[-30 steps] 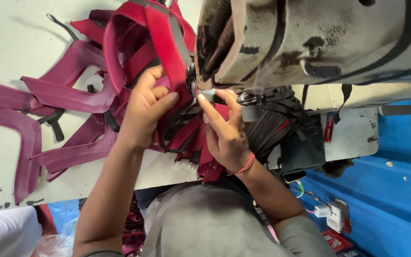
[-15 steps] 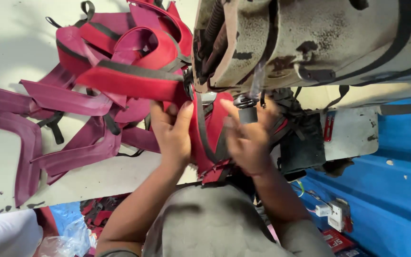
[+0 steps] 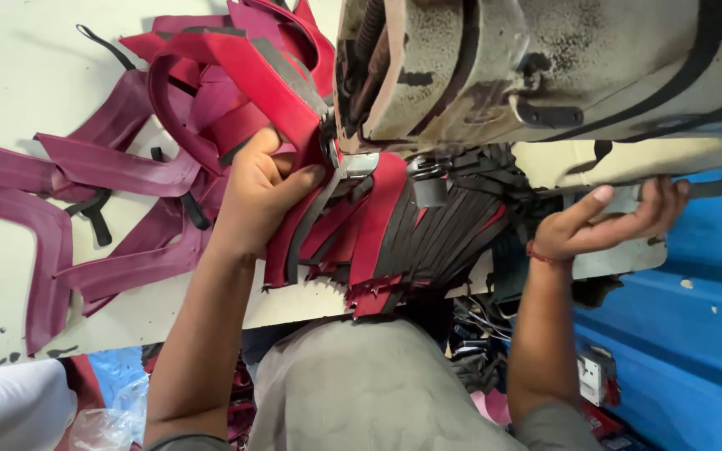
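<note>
My left hand (image 3: 262, 194) grips a red padded strap piece (image 3: 271, 83) with a grey band and holds it against the needle area (image 3: 353, 163) of a worn, pale sewing machine (image 3: 545, 67). A fan of red and black straps (image 3: 411, 230) hangs from under the presser foot toward my body. My right hand (image 3: 616, 221), with a red thread on the wrist, is out to the right. Its fingers curl around the edge of a pale metal plate (image 3: 628, 255) under the machine's right end.
A heap of maroon and red strap pieces (image 3: 119, 175) with black webbing lies on the white table (image 3: 10, 75) at the left. A blue surface (image 3: 695, 351) and a small electrical box (image 3: 591, 376) are at the lower right. Someone's white sleeve (image 3: 6, 405) shows at the bottom left.
My right hand has left the needle area and moved right to the plate at the machine's end. My left hand has shifted to grip the red strap piece beside the needle.
</note>
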